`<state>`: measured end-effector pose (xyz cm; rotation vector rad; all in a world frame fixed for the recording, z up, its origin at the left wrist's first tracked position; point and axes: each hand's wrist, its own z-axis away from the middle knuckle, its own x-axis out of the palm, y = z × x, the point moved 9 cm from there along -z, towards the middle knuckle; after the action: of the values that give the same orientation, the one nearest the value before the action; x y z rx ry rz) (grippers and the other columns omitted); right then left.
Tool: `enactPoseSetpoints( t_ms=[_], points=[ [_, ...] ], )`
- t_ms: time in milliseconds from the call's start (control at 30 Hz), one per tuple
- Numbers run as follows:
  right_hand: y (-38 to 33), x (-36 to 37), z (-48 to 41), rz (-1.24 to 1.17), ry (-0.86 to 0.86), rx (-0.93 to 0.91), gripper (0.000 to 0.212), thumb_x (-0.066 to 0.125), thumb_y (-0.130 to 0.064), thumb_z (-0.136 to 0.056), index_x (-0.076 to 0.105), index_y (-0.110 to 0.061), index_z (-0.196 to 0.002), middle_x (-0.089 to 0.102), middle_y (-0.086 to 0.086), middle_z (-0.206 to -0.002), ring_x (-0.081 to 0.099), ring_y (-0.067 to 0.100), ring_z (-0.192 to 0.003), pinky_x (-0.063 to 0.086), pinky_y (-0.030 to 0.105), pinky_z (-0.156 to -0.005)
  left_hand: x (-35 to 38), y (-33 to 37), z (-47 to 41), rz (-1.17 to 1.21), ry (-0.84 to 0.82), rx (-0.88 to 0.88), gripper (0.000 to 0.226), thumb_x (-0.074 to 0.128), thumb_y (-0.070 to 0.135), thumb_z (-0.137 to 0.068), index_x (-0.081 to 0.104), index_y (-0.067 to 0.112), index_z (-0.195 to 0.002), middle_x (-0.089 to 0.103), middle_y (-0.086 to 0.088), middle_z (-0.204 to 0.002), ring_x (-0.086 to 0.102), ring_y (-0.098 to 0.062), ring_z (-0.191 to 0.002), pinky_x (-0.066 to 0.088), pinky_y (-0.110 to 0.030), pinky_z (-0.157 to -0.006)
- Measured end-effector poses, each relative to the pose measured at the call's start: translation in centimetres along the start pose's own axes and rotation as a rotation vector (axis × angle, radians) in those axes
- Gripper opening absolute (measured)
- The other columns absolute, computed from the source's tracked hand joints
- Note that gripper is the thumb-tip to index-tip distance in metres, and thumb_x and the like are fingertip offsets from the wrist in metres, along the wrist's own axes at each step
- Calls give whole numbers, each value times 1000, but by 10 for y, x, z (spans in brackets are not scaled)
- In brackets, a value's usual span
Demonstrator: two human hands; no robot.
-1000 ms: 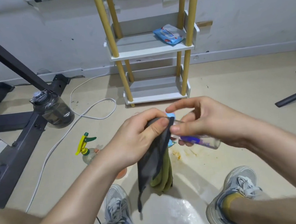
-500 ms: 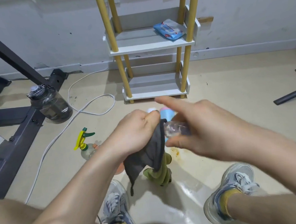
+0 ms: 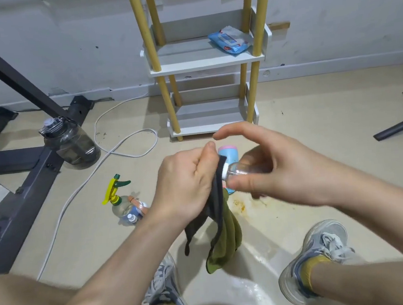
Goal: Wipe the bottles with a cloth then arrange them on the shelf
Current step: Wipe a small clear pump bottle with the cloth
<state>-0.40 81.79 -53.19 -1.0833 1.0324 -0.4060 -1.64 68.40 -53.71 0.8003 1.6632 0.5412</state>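
1. The small clear bottle (image 3: 249, 170) lies on its side in the middle of the frame. Its white cap touches the cloth (image 3: 224, 231).
2. The right hand (image 3: 281, 169) grips the bottle with its thumb and curled fingers.
3. The left hand (image 3: 186, 185) pinches the grey and green cloth, which hangs down.
4. A blue bottle (image 3: 230, 155) with a pink lid shows just behind the hands.
5. A spray bottle (image 3: 119, 202) stands lower left of them.
6. The shelf (image 3: 207, 65) stands at the top middle, with a wipes pack (image 3: 230, 40) on it.
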Motion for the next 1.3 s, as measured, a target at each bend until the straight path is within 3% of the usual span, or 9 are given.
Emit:
enactPoseSetpoints(
  t_ms=[100,167,300,400,733,867,1033,1200,1300],
  points=[
    [-20,6,11,946,280,-399,55,78,-28,-77,52,-30,-126,63,-4,-86,62,25,-78,47,34,-64,32,-30,14,209,-264,-433,45,42,42,-98,46,16,-61,42,1,-57,40,-18,-58,31,-28,-53],
    [-6,4,8,746,273,-339,36,74,-37,-81,63,-24,-112,68,-5,-87,65,23,-79,48,32,-67,30,-33,12,329,-229,-445,50,44,47,-98,46,12,-64,40,-6,-61,39,-17,-59,29,-30,-58],
    [43,-10,-3,-625,152,195,30,65,-32,-84,68,-5,-96,70,16,-88,63,21,-66,54,26,-59,-8,-42,-3,578,23,-445,81,57,69,-82,56,-12,-87,56,-11,-79,50,-22,-72,38,-36,-70],
    [32,-11,-4,-951,173,177,28,62,-23,-81,64,-2,-99,65,16,-86,62,19,-66,51,25,-53,-14,-48,-5,769,113,-528,44,58,37,-98,68,-4,-87,67,-11,-74,61,-20,-67,51,-29,-66],
    [1,-18,-19,-665,701,-24,11,74,-15,-87,75,-19,-97,66,-4,-64,61,8,-59,51,27,-53,-7,-2,-7,1051,18,-378,17,55,1,-95,71,1,-90,70,-11,-80,64,-15,-67,58,-27,-59],
    [8,1,-18,-649,821,-8,13,67,-22,-94,75,-31,-89,70,5,-76,62,11,-70,56,36,-69,-21,-4,-5,842,176,-274,6,71,6,-84,74,3,-89,74,-8,-75,68,-15,-66,55,-25,-62],
    [23,41,-17,-885,822,65,22,58,-22,-100,74,-11,-110,77,7,-102,72,25,-102,57,42,-91,-17,-1,-1,546,244,-83,12,78,35,-79,72,25,-81,65,-14,-78,57,-16,-71,50,-28,-68],
    [24,34,3,-901,960,37,15,67,-11,-92,73,-19,-103,77,-6,-87,71,6,-85,54,22,-79,-1,-13,6,838,294,-238,27,69,44,-83,66,19,-91,68,-4,-85,64,-19,-76,53,-39,-73],
    [9,18,7,-710,1038,-57,20,74,-12,-88,72,-26,-102,73,-5,-87,68,11,-86,55,28,-82,20,-13,11,897,183,-308,43,56,44,-97,71,4,-99,71,-25,-98,67,-47,-94,55,-56,-87]
  ],
)
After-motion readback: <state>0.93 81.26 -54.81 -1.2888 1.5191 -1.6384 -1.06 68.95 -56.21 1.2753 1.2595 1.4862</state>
